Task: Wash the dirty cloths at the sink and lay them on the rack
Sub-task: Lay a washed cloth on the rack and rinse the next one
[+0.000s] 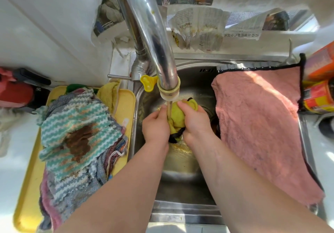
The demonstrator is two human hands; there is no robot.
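A bunched yellow cloth with black trim (178,115) is held under running water from the chrome faucet (162,57), over the steel sink (180,169). My left hand (156,124) grips its left side and my right hand (194,122) grips its right side, the two hands close together. A pink cloth with black edging (258,124) lies spread over the dark rack (227,67) across the sink's right part. A pile of dirty cloths, topped by a green-and-white striped cloth with a brown stain (75,133), sits on a yellow tray (30,187) left of the sink.
A small yellow cloth (108,92) lies at the tray's back. Orange and yellow packages (318,88) stand at the far right. A red and black object (18,92) lies at the far left. Newspaper sheets (198,27) cover the wall behind the sink.
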